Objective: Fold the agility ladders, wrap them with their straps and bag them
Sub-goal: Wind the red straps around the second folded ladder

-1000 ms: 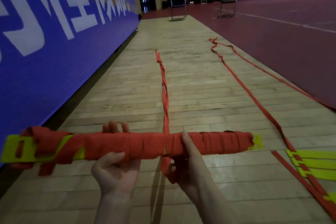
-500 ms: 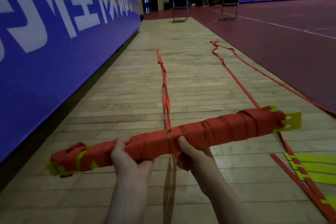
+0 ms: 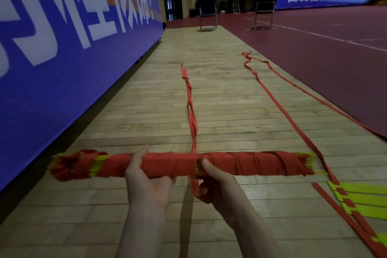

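Half a second ago the folded ladder bundle is tilted, its right end higher and farther from the person than its left end. Now it lies level across the view, and a new turn of red strap sits just left of the place where the strap leaves the bundle. One second ago the left hand is under the bundle with the palm up. Now the left hand grips the bundle from below, left of its middle, with the thumb laid over the top. I judge this as one more rotation of the bundle, so the wrapping step is going on and is not finished: a long free strap runs from the middle of the bundle away over the wooden floor.

The right hand is just right of the bundle's middle. Its thumb presses on the wrapping, and its lower fingers pinch a short loop of the strap that hangs under the bundle.

The bundle is held in the air above the floor, in front of the person. Its long axis goes left to right, about at a right angle to the free strap. Its left end points toward the blue banner, and its right end points toward the second ladder on the floor, which is not yet folded.
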Available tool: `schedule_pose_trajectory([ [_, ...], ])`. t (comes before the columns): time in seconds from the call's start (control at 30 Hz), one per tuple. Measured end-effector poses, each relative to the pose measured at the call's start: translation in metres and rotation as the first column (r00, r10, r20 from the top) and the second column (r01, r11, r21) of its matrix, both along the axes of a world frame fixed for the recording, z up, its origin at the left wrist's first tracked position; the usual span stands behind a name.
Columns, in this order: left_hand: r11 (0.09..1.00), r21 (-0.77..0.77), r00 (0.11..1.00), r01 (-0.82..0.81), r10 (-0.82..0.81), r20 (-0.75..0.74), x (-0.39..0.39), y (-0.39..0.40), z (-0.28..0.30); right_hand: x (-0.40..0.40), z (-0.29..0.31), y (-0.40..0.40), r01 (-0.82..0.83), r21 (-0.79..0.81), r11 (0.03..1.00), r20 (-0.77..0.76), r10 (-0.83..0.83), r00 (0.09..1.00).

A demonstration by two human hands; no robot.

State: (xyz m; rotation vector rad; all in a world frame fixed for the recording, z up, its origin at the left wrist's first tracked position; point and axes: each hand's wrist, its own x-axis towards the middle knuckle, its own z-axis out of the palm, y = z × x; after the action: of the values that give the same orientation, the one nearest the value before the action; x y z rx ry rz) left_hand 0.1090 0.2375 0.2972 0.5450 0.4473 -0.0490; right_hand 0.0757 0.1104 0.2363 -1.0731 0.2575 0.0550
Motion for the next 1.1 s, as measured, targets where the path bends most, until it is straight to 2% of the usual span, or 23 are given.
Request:
schedule_pose_trajectory([
  [0.1, 0.997, -0.062, 0.993, -0.035, 0.027, -0.118, 0.005, -0.001, 0.004, -0.003, -0.002, -0.005, -0.020, -0.060, 0.998, -0.002, 0.020, 1.000],
  [0.2, 0.998, -0.061, 0.997, -0.024, 0.019, -0.072, 0.002, 0.001, 0.001, -0.005, 0.002, -0.006, 0.004, -0.151, 0.989, -0.016, -0.007, 1.000],
  [0.27, 0.996, -0.066, 0.998, -0.060, 0.062, 0.022, 0.006, 0.002, -0.008, -0.006, 0.007, 0.001, 0.045, -0.202, 0.978, -0.047, -0.055, 0.997],
  [0.37, 0.990, -0.122, 0.944, 0.064, -0.021, 0.330, 0.002, 0.006, -0.021, 0.001, 0.009, 0.015, 0.064, -0.032, 0.997, -0.143, -0.068, 0.987],
  [0.47, 0.977, -0.093, 0.881, 0.192, -0.130, 0.454, 0.005, 0.009, -0.032, 0.008, 0.007, 0.019, 0.148, 0.270, 0.952, -0.146, -0.112, 0.983],
  [0.5, 0.978, -0.068, 0.887, 0.199, -0.150, 0.437, 0.002, 0.006, -0.029, 0.009, 0.006, 0.018, 0.179, 0.357, 0.917, -0.126, -0.143, 0.982],
  [0.57, 0.987, -0.010, 0.956, 0.160, -0.153, 0.250, -0.004, -0.002, -0.013, 0.009, 0.001, 0.015, 0.200, 0.414, 0.888, -0.066, -0.190, 0.980],
  [0.63, 0.995, 0.068, 0.997, 0.070, -0.068, -0.023, -0.007, -0.009, 0.003, 0.009, -0.007, 0.010, 0.180, 0.340, 0.923, -0.013, -0.187, 0.982],
  [0.67, 0.993, 0.106, 0.995, 0.043, -0.033, -0.089, -0.006, -0.013, 0.011, 0.008, -0.010, 0.007, 0.165, 0.273, 0.948, 0.012, -0.174, 0.985],
  [0.7, 0.992, 0.112, 0.992, 0.053, -0.039, -0.122, -0.007, -0.011, 0.016, 0.008, -0.012, 0.003, 0.149, 0.202, 0.968, 0.037, -0.160, 0.986],
  [0.77, 0.998, 0.021, 0.988, 0.062, -0.058, -0.145, -0.007, -0.007, 0.017, 0.006, -0.014, -0.006, 0.123, 0.089, 0.988, 0.096, -0.131, 0.987],
  [0.83, 0.992, 0.097, 0.986, 0.083, -0.068, -0.150, -0.002, -0.001, 0.012, 0.003, -0.014, -0.010, 0.118, -0.026, 0.993, 0.133, -0.114, 0.984],
  [0.9, 0.987, 0.106, 0.977, 0.117, -0.096, -0.188, 0.005, 0.000, 0.003, 0.000, -0.011, -0.010, 0.128, -0.118, 0.985, 0.127, -0.113, 0.986],
  [0.97, 0.984, 0.148, 0.968, 0.096, -0.058, -0.243, 0.006, -0.003, 0.006, -0.003, -0.007, -0.008, 0.125, -0.168, 0.978, 0.110, -0.107, 0.988],
  [1.03, 0.991, 0.111, 0.967, 0.078, -0.048, -0.250, 0.004, -0.004, 0.012, -0.004, -0.005, -0.007, 0.119, -0.212, 0.970, 0.106, -0.099, 0.989],
  [1.07, 0.988, 0.143, 0.955, 0.056, -0.011, -0.296, 0.004, -0.004, 0.009, -0.005, -0.003, -0.006, 0.117, -0.220, 0.969, 0.105, -0.095, 0.990],
  [1.1, 0.982, 0.185, 0.961, 0.043, 0.010, -0.277, 0.006, 0.000, 0.002, -0.005, -0.003, -0.005, 0.115, -0.221, 0.969, 0.103, -0.094, 0.990],
])
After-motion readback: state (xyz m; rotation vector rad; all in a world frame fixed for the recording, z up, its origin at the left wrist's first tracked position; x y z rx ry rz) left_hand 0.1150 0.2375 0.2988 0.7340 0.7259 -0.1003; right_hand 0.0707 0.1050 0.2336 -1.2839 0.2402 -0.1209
